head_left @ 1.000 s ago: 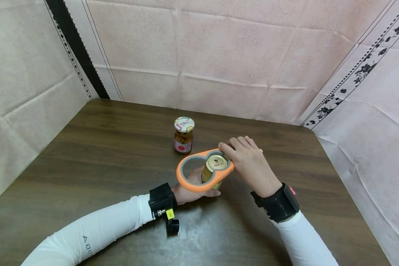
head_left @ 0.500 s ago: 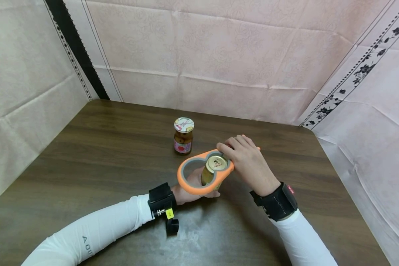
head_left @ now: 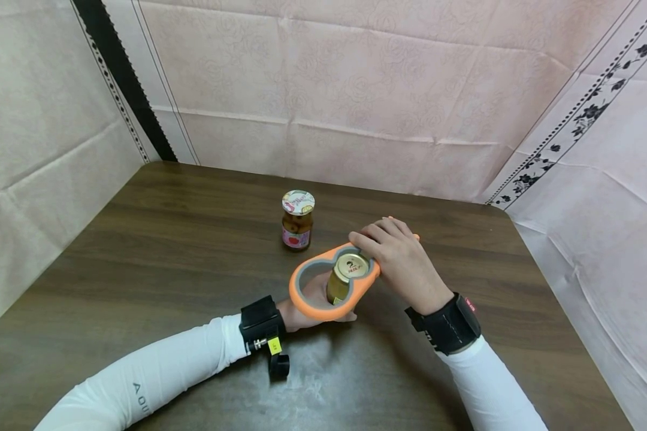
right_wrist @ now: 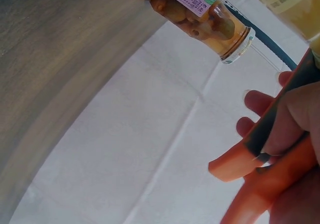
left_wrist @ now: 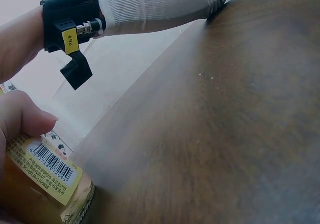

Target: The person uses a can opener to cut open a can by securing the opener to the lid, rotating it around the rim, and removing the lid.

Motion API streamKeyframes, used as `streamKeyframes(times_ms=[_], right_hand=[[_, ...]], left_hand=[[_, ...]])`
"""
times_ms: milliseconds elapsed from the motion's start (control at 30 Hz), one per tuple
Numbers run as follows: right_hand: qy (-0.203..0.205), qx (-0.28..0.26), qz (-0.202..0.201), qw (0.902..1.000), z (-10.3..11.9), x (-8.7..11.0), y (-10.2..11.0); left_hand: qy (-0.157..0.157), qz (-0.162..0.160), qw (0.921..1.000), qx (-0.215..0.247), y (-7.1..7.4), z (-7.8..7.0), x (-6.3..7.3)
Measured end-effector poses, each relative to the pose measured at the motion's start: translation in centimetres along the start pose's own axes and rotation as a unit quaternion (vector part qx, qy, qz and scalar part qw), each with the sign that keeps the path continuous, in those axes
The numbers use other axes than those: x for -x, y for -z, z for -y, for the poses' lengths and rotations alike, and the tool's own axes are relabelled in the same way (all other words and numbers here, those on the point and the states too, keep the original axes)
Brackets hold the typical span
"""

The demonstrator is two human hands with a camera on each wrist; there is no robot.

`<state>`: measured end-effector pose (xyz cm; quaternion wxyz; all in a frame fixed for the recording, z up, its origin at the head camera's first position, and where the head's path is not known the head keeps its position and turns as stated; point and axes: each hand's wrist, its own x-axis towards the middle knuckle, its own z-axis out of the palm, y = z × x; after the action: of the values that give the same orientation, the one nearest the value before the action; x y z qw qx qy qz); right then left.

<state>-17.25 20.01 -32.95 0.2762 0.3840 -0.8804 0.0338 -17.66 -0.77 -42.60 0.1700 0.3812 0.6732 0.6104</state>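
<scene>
In the head view my left hand [head_left: 316, 291] holds a glass jar [head_left: 336, 288] with a gold lid [head_left: 351, 266] around its side. A barcode label [left_wrist: 50, 166] shows on that jar below my thumb in the left wrist view. An orange jar opener [head_left: 315, 312] with a grey lining surrounds the lid, which sits in the section nearer the handles. Over those handles, my right hand [head_left: 400, 260] grips the opener. The right wrist view shows the fingers wrapped about the two orange handles [right_wrist: 232, 164], with a gap between the handle ends.
Behind the opener, a second jar [head_left: 298, 222] with a patterned white lid and purple label stands upright on the brown wooden table [head_left: 205, 239]. Pale cloth [head_left: 356, 96] hangs behind the table's far edge. Both wrists wear black straps [head_left: 264, 323].
The jar opener has turned slightly counterclockwise seen from above: its looped end came nearer the person while my right hand moved a little left and away. The left hand stays in place.
</scene>
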Motion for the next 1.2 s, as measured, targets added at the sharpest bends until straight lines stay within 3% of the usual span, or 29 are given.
streamKeyframes(times_ms=[267, 567, 667, 800, 1000, 1067, 1133, 1200], right_hand=[[0.024, -0.004, -0.021, 0.9995, -0.46, -0.12, -0.33], [0.027, -0.027, -0.018, 0.9991, -0.64, -0.16, -0.41], [0.029, -0.036, -0.016, 0.9988, -0.60, -0.31, -0.37], [0.033, -0.042, -0.016, 0.9985, -0.56, -0.46, -0.36], [0.040, -0.036, -0.021, 0.9983, -0.62, -0.56, -0.43], [0.041, -0.033, -0.021, 0.9984, -0.64, -0.58, -0.43], [0.040, -0.032, -0.018, 0.9985, -0.66, -0.56, -0.41], [0.038, -0.034, -0.015, 0.9986, -0.70, -0.54, -0.40]], left_hand=[[0.009, 0.011, 0.9998, 0.013, -0.01, -0.24, 0.00], [0.002, 0.024, 0.9997, 0.001, 0.14, -0.11, -0.16], [0.004, 0.046, 0.9970, 0.062, 0.13, 0.04, -0.18], [0.016, 0.075, 0.9861, 0.148, 0.16, 0.31, -0.21], [0.029, 0.064, 0.9956, 0.062, 0.44, 0.07, -0.21], [0.046, 0.076, 0.9899, 0.111, 0.50, -0.05, -0.25], [0.050, 0.080, 0.9874, 0.127, 0.52, -0.05, -0.31], [0.055, 0.086, 0.9786, 0.179, 0.51, 0.07, -0.36]])
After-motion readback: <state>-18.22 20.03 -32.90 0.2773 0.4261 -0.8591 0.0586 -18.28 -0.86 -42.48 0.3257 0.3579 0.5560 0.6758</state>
